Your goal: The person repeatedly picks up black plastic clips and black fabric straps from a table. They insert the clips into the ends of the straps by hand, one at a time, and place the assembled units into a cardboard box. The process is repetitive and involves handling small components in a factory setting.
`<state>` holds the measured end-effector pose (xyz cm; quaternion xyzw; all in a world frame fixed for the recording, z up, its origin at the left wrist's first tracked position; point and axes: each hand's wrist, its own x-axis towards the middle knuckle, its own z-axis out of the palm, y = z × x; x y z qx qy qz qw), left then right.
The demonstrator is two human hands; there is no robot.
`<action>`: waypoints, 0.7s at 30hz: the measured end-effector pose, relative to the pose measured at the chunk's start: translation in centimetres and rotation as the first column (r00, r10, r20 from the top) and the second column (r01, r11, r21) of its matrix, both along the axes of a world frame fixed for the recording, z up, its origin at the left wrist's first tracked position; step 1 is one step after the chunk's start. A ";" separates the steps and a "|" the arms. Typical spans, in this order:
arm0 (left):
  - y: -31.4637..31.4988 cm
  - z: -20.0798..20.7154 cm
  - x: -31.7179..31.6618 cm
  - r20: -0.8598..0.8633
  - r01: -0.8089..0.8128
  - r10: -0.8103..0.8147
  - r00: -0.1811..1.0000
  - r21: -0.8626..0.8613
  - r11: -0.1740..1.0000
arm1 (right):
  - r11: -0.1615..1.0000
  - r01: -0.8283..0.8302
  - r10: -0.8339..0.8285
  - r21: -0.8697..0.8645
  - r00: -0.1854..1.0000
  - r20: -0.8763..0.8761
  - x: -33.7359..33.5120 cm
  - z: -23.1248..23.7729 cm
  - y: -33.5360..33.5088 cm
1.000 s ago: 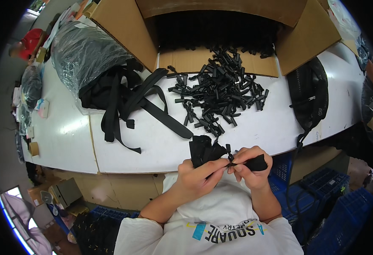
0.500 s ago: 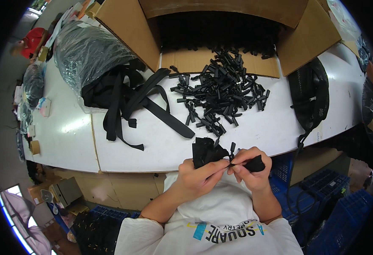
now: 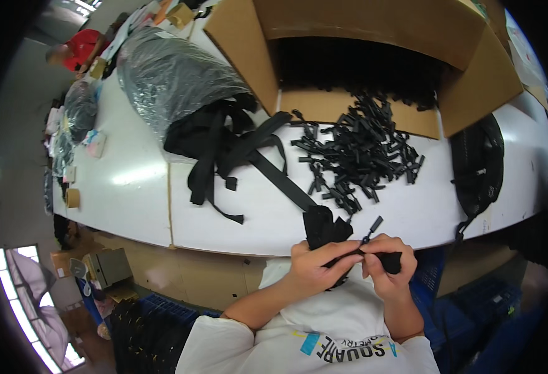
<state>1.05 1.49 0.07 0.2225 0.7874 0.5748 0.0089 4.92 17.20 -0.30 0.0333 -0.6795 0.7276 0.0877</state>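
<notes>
My left hand (image 3: 314, 269) and my right hand (image 3: 387, 267) pinch a black fabric strip (image 3: 325, 227) between them, at the table's near edge. Part of the strip stands up above my left hand, and another end pokes out past my right fingers. Where the fingertips meet, a small black zipper pull (image 3: 372, 229) sticks up at a slant. How it joins the strip is hidden by the fingers. Beyond the hands lies a heap of similar black zipper pulls (image 3: 361, 153). Left of it, long black fabric strips (image 3: 208, 156) lie tangled on the table.
An open cardboard box (image 3: 239, 53) on its side, dark inside, stands behind the heap. A plastic bag (image 3: 168, 75) spills the strips onto the white table (image 3: 124, 206). To the right lies a black mesh item (image 3: 478, 168). A person in red (image 3: 83, 50) is far left.
The whole view has shifted, so the table and hands appear farther right and lower. Both hands still grip the strip; the zipper pull now leans to the right instead of standing upright.
</notes>
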 end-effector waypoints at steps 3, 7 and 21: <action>-0.1 -0.1 0.2 -0.007 -0.070 0.070 0.998 0.045 0.997 | 0.997 -0.006 0.009 0.075 0.999 -0.035 -0.2 -0.1 -0.3; -0.5 -0.3 0.9 0.000 -0.144 0.144 0.990 0.029 0.989 | 0.993 -0.082 0.089 0.082 0.991 -0.095 -1.1 0.8 -0.5; -1.0 0.0 0.9 -0.036 -0.133 0.136 0.990 0.071 0.989 | 0.988 -0.108 0.093 0.110 0.987 0.134 -1.0 0.1 -1.1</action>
